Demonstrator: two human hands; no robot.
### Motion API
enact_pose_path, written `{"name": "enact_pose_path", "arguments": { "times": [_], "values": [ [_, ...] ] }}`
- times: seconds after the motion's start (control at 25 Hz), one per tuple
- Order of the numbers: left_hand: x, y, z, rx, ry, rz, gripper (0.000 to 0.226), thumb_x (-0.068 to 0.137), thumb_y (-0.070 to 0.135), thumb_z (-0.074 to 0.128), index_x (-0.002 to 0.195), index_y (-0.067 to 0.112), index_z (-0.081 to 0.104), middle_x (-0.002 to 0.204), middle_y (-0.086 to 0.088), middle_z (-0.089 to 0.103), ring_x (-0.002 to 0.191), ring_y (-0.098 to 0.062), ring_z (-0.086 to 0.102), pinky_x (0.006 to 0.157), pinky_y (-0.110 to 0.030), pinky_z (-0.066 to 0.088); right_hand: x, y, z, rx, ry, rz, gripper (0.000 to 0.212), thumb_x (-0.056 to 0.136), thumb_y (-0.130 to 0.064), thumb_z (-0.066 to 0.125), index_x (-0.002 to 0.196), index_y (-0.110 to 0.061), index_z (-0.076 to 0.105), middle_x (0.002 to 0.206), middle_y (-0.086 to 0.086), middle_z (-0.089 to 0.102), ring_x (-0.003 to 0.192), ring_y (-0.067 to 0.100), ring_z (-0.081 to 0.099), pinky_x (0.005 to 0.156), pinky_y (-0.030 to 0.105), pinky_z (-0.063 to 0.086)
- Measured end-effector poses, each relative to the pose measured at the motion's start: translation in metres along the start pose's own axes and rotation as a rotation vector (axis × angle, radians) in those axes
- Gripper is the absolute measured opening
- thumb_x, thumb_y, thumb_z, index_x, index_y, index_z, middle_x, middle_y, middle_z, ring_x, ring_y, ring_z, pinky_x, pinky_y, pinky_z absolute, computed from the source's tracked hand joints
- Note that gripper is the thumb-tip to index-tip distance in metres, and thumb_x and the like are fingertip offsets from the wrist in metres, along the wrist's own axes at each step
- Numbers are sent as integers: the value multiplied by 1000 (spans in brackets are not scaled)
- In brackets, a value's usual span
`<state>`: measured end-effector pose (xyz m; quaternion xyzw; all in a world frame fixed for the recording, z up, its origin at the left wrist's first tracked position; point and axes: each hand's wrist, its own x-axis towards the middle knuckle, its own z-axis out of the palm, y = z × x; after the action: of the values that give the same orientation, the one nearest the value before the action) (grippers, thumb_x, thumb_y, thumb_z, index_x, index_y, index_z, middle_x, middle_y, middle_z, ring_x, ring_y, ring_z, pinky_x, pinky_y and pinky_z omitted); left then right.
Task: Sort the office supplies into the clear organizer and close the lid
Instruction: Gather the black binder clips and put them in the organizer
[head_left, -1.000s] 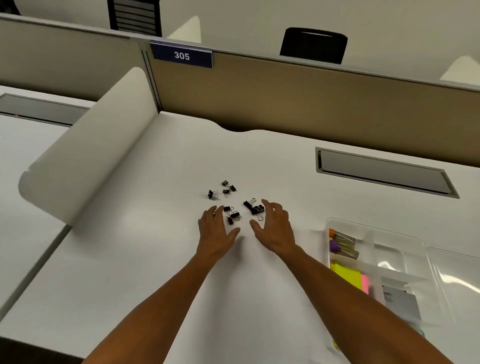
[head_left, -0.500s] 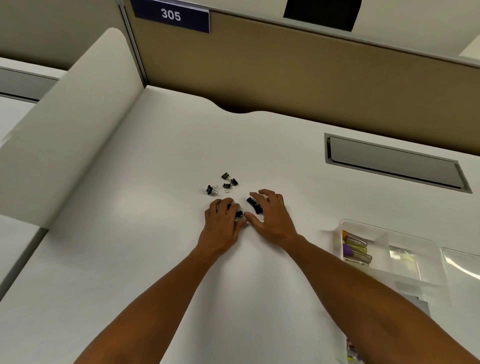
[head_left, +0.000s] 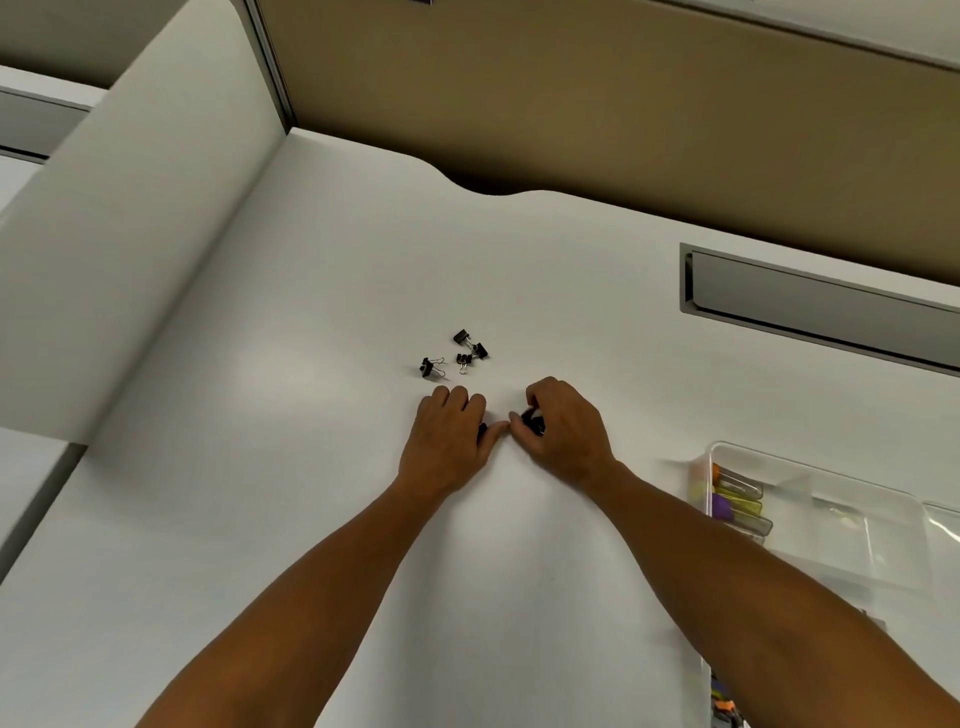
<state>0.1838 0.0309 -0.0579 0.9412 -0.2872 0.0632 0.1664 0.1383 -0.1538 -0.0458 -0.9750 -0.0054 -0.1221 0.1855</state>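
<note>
Both hands work at the centre of the white desk (head_left: 311, 519). The left hand (head_left: 449, 441) lies curled, palm down, with a dark binder clip just showing under its fingertips; whether the clip is actually pinched cannot be told. The right hand (head_left: 563, 431) is closed around a black binder clip (head_left: 531, 418), thumb and fingers bent over it. The two thumbs nearly touch.

Four loose binder clips (head_left: 462, 353) remain on the desk just beyond the hands, three clustered and one slightly to the left.

The clear organizer (head_left: 810, 525) sits to the right, near the desk edge, with its top open. Its left compartment already holds highlighters (head_left: 737, 506); the adjacent compartment appears mostly empty, though glare hinders a firm reading. Coloured items show at the lower edge, partly hidden by the right forearm.

Status, as a judgement: sorting is partly done. The binder clips are not yet transferred, and the lid is not yet closed.
</note>
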Motion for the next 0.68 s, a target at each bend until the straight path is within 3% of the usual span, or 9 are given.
{"name": "enact_pose_path", "arguments": {
  "times": [0.08,0.2,0.4,0.52,0.6,0.68],
  "values": [
    [0,0,-1,-17,12,8,38,93,50,46,72,18,45,71,1,44,69,-17,37,63,-31,36,-1,-1,-1,-21,7,15,19,85,-30,62,82,-17,50,71,-4,50,63,13,39,51,27,37],
    [-3,1,-1,-44,51,41,33,93,40,50,71,15,49,74,-1,48,70,-18,38,61,-33,37,-3,-6,-2,-70,3,28,12,87,-23,61,80,-14,58,70,-1,56,61,17,46,49,33,42],
    [-6,3,-9,-237,169,78,24,94,23,50,73,10,51,69,-5,50,65,-20,42,59,-37,44,-11,-15,-5,-91,13,37,23,90,-21,61,71,-9,59,66,4,55,60,22,48,50,36,40],
    [-18,-2,-16,-525,253,-68,23,97,29,50,91,9,59,85,-3,61,73,-16,55,68,-27,49,-22,-18,-6,-64,18,75,24,90,-20,61,70,-9,57,66,5,54,61,24,48,52,37,40],
    [-26,-7,-16,-491,286,-118,24,96,30,53,106,10,59,100,-2,63,86,-15,55,77,-24,47,-29,-20,-8,-72,22,81,24,89,-19,63,68,-9,57,65,5,53,60,24,47,51,37,40],
    [-32,-10,-13,-408,217,-171,30,95,32,56,116,11,57,113,-2,61,98,-19,51,84,-30,46,-34,-22,-9,-73,19,95,24,88,-19,64,68,-9,56,64,4,52,60,24,47,51,36,39]
  ]
}}
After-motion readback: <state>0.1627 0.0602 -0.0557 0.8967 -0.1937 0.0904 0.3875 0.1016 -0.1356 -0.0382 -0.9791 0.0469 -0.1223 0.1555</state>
